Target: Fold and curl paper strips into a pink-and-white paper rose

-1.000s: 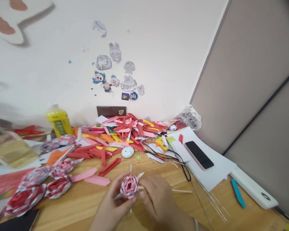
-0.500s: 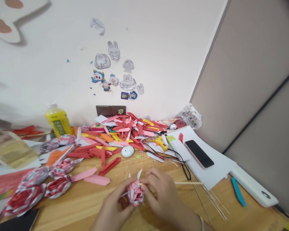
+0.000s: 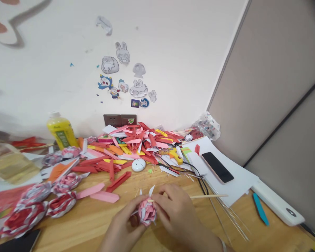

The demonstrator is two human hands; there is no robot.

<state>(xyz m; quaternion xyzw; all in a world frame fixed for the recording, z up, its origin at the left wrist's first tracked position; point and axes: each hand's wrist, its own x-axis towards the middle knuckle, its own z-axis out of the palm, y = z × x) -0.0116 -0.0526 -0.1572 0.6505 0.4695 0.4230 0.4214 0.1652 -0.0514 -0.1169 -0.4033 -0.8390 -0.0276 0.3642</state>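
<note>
A pink and white folded paper flower (image 3: 147,212) is gripped between the thumb and fingers of my left hand (image 3: 126,222), low in the middle of the view. My right hand (image 3: 177,211) pinches a thin wooden stick (image 3: 210,196), whose tip lies against the flower's upper edge. The stick's other end juts out to the right, past the hand. White paper points stand up behind the flower. Its left side is partly hidden by my left fingers.
Folded paper strips (image 3: 136,140) are heaped along the wall. A yellow glue gun (image 3: 175,155), a white case (image 3: 138,165) and a phone (image 3: 217,167) lie beyond my hands. Finished paper flowers (image 3: 25,218) and a yellow bottle (image 3: 62,131) are at left; thin wires (image 3: 233,220) lie right.
The stick's right end has swung slightly upward and farther right, and its tip now shows at the flower's top edge. My left hand still holds the flower; the view has shifted slightly.
</note>
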